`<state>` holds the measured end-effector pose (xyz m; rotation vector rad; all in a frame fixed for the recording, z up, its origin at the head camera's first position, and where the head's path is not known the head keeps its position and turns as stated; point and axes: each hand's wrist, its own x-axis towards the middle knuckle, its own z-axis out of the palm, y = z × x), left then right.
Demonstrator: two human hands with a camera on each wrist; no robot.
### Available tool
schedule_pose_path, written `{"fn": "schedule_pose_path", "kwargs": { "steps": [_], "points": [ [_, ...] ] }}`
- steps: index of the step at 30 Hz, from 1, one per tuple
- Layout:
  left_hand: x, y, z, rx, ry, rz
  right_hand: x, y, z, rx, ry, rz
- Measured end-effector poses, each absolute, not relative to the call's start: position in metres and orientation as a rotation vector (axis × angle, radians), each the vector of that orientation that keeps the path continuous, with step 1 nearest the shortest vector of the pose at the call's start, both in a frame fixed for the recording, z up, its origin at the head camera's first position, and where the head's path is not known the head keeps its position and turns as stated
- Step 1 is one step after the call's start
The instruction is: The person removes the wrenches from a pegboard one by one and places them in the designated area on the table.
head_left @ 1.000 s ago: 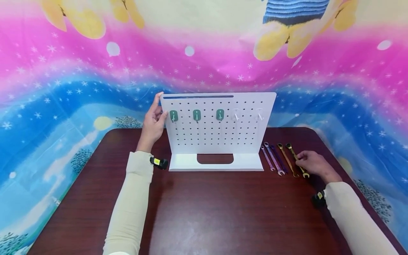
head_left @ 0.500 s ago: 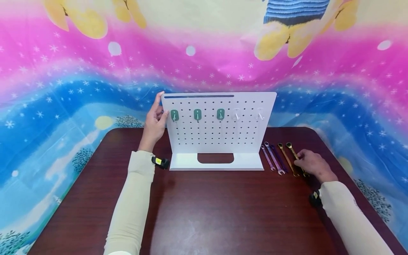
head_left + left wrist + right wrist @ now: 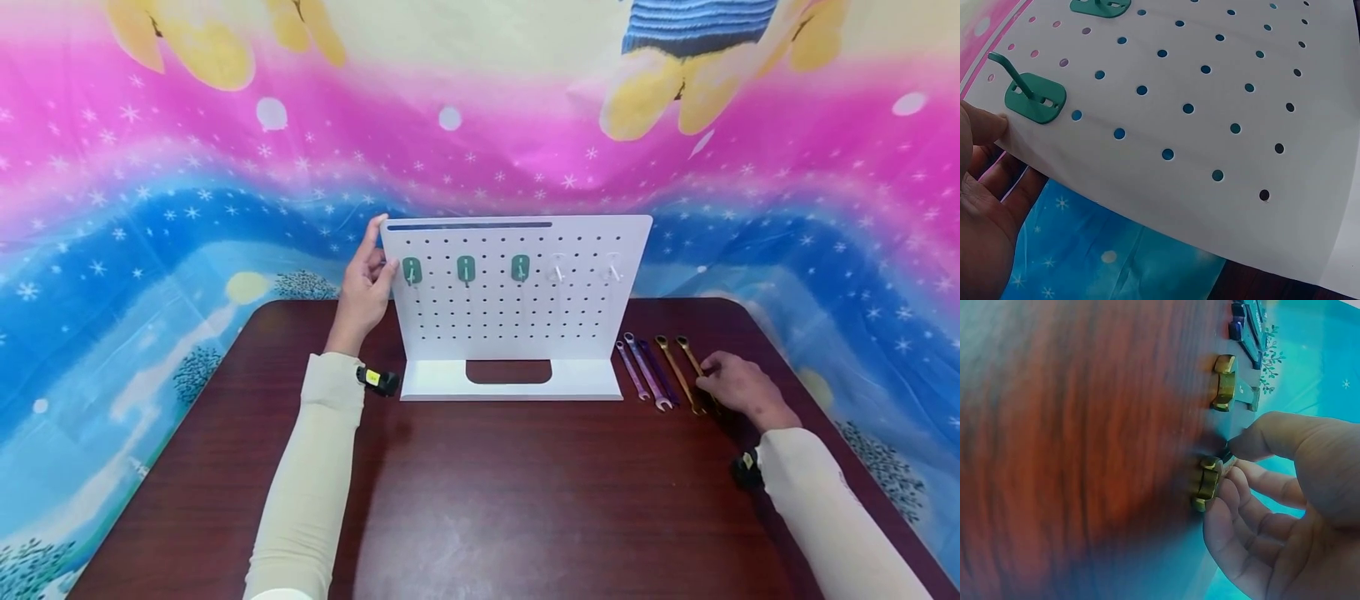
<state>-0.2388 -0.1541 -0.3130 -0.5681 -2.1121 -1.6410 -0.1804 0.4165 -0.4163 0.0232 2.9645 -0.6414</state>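
Note:
A white pegboard stand (image 3: 510,348) stands upright on the table. My left hand (image 3: 362,292) grips its upper left edge, the thumb (image 3: 986,125) on the front face and other fingers behind. Three green hooks (image 3: 466,268) and two clear hooks (image 3: 557,269) are on the board, with nothing hanging from them. To the right of the stand, my right hand (image 3: 738,385) pinches the gold wrench (image 3: 690,356) at the far right of a row. In the right wrist view, that wrench's open end (image 3: 1209,482) shows low beside the fingertips, close to the tabletop.
Left of the pinched wrench lie an orange-gold wrench (image 3: 677,372), a dark purple wrench (image 3: 660,372), a pink wrench (image 3: 647,367) and a smaller pink wrench (image 3: 632,369). The dark wood table (image 3: 525,483) extends in front. A printed cloth (image 3: 480,150) hangs behind.
My right hand stays at the far right gold wrench, whose lower end has become hidden by the fingers. My left hand keeps its grip on the board, and the view has shifted slightly.

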Motion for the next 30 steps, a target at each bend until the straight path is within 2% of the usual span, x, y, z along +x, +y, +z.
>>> {"fn": "schedule_pose_path", "kwargs": {
  "steps": [14,30],
  "points": [
    [-0.265,-0.164,-0.335,-0.540,-2.127,-1.592,-0.168,0.396,-0.400,0.047,3.131,-0.635],
    [-0.262,-0.162,-0.334,-0.472,-2.182,-1.542,-0.161,0.331,-0.366,-0.234,3.190,-0.707]
  ]
}}
